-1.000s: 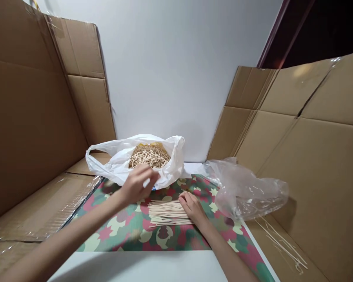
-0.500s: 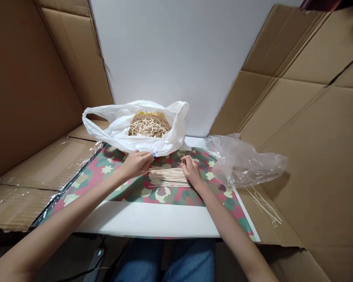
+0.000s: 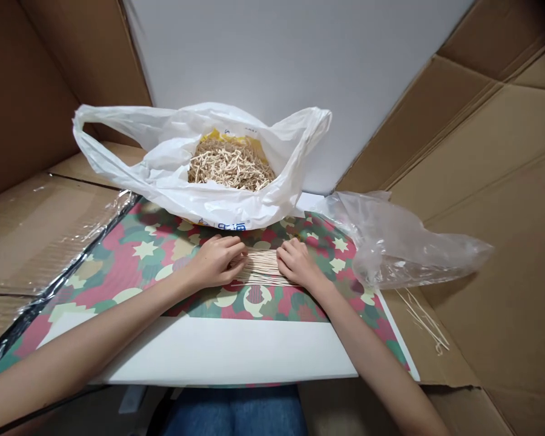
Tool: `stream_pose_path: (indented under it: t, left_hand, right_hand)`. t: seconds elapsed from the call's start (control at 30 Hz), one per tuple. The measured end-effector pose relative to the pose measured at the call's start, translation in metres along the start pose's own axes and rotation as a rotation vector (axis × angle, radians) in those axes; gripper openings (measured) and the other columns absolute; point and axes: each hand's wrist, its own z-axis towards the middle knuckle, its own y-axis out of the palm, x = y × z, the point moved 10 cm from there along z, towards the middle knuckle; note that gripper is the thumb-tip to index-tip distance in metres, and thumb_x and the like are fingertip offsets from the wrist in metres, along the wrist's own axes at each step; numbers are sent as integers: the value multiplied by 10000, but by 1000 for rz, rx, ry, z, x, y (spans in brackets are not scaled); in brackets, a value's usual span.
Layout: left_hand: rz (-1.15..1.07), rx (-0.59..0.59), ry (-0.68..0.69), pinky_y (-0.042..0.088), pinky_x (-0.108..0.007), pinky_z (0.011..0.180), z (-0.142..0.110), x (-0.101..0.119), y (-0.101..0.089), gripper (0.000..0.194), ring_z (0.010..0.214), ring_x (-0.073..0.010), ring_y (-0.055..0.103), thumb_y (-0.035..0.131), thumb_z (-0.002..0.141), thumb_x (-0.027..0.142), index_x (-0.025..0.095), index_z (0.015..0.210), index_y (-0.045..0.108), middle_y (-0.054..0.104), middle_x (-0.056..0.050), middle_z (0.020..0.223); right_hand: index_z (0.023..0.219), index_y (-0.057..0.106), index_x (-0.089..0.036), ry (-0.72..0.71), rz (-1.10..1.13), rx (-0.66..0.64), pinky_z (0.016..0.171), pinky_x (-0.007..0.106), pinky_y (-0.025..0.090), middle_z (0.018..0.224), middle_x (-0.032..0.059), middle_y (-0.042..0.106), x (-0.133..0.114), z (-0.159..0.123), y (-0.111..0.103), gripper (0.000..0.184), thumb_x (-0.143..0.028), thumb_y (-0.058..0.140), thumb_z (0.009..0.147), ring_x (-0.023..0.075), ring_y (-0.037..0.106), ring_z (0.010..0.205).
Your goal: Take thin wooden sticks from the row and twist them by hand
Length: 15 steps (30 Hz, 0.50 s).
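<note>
A flat row of thin pale sticks (image 3: 262, 266) lies crosswise on the camouflage-patterned cloth (image 3: 149, 266). My left hand (image 3: 220, 260) curls its fingers and thumb over the left ends, covering them. At the right ends, my right hand (image 3: 296, 261) has its fingers bent down onto the sticks, hiding those tips. Just behind both hands stands an open white plastic bag (image 3: 163, 181) with short broken pale pieces (image 3: 231, 163) heaped inside.
A clear plastic bag (image 3: 404, 254) lies crumpled to the right. Several loose thin strands (image 3: 424, 321) rest on cardboard beyond the cloth's edge. Cardboard walls (image 3: 490, 169) rise on both sides, with a pale panel (image 3: 277, 54) at the back. A white strip (image 3: 236, 348) runs along the front.
My left hand has come down onto the left ends of the sticks. My right hand has settled lower over the right ends. The view has shifted, and the white bag looks larger.
</note>
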Motion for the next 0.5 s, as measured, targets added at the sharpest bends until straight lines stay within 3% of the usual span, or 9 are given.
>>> stream_pose_path:
  t: [0.1,0.27,0.4,0.5]
  left_hand:
    - [-7,48,-28,343,-283,679,-1,-4,-6,211,756,-171,543,404,860,261,157,904,582,585,-45,793]
    - [-96,200,-119,357,-280,710,-1,-8,-31,279,785,-172,537,379,888,272,134,1024,579,582,-74,885]
    - [-390,80,-139,365,-229,638,1,-5,-23,306,716,-133,522,377,898,288,135,922,640,563,-51,815]
    - [-612,27,-202,342,-213,578,1,-7,-17,281,647,-113,486,451,865,318,126,836,655,552,-30,744]
  right_hand:
    - [765,523,-161,-55,-59,47,713,340,304,780,82,531,-7,-3,-11,214,-194,348,882,225,415,804]
    - [738,488,-176,-96,-29,243,699,336,311,712,55,540,-19,-15,-55,176,-165,371,868,210,440,769]
    - [721,466,-192,-136,78,379,685,333,335,689,39,552,-26,-15,-83,149,-115,404,832,199,447,739]
    - [733,465,-198,-103,187,425,669,331,357,691,34,542,-21,-10,-91,138,-105,417,822,195,458,731]
